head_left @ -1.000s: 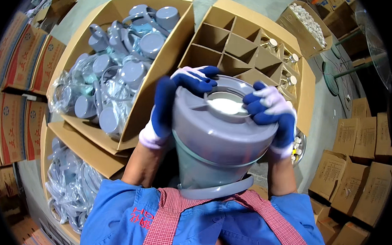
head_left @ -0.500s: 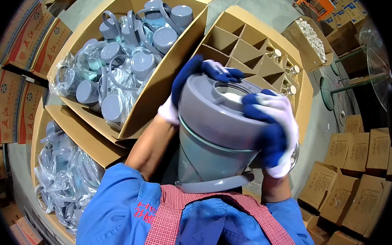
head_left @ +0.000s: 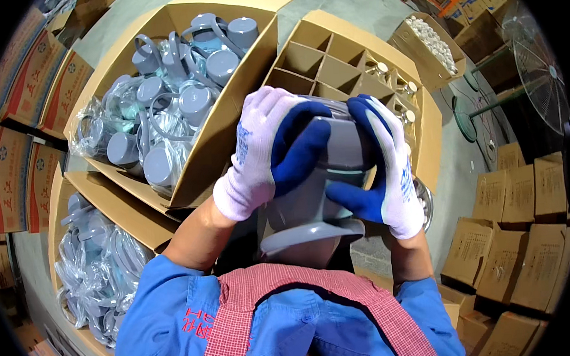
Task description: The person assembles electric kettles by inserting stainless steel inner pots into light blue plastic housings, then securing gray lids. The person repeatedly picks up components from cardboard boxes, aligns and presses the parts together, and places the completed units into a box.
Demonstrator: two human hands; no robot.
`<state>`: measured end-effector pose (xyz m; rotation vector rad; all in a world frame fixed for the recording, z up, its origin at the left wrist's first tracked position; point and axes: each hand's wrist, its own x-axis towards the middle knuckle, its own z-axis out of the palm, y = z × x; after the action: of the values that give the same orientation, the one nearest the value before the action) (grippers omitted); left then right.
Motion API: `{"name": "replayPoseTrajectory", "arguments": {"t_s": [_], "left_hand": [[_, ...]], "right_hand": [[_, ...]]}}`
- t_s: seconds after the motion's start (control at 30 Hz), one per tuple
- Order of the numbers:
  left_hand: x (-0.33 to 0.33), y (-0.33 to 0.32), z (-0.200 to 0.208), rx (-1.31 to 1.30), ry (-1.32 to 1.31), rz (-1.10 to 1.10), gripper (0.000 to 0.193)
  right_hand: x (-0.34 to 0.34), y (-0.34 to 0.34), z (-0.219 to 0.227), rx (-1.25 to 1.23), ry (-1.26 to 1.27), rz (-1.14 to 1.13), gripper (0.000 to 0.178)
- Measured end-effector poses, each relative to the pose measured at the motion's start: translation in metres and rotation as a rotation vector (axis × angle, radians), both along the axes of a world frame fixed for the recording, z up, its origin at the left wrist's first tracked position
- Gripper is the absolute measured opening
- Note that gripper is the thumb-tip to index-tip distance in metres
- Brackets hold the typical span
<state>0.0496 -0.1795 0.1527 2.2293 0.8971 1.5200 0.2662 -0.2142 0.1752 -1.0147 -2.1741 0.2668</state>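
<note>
Shifted onto its sides, left hand (head_left: 264, 147) and right hand (head_left: 387, 163) grip a grey vessel (head_left: 345, 150) (beyond: near edge, divided carton (head_left: 430, 128)).

Cartons (head_left: 500, 196) on grey floor (head_left: 455, 169)

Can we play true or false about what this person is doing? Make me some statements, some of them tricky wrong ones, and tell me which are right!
1. The left hand and the right hand are both on a gray container. True.
2. Both hands are bare. False: they wear pale and blue gloves.
3. A box with cardboard dividers stands just beyond the hands. True.
4. A standing fan is on the right side of the picture. True.
5. The person's clothes are all plain green. False: there is a blue shirt and a red checked apron.
</note>
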Motion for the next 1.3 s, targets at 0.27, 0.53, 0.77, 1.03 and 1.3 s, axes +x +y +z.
{"name": "replayPoseTrajectory", "arguments": {"t_s": [0.27,0.53,0.77,1.03,1.3], "left_hand": [[0.024,-0.018,0.024,0.101,0.200,0.106,0.023],[0.033,-0.020,0.026,0.159,0.154,0.107,0.022],[-0.022,0.032,-0.002,-0.396,-0.251,-0.444,0.028],[-0.007,0.045,0.010,-0.225,-0.126,-0.362,0.034],[0.000,0.022,-0.007,-0.503,-0.352,-0.459,0.047]], "right_hand": [[-0.015,-0.005,-0.035,0.182,0.319,-0.153,0.076],[0.008,0.034,-0.052,-0.560,1.259,0.118,0.052],[0.005,0.025,-0.034,-0.189,0.606,-0.162,0.036],[-0.006,0.017,-0.004,-0.045,0.420,-0.168,0.020],[0.015,0.060,-0.084,-0.298,1.046,0.434,0.031]]}}
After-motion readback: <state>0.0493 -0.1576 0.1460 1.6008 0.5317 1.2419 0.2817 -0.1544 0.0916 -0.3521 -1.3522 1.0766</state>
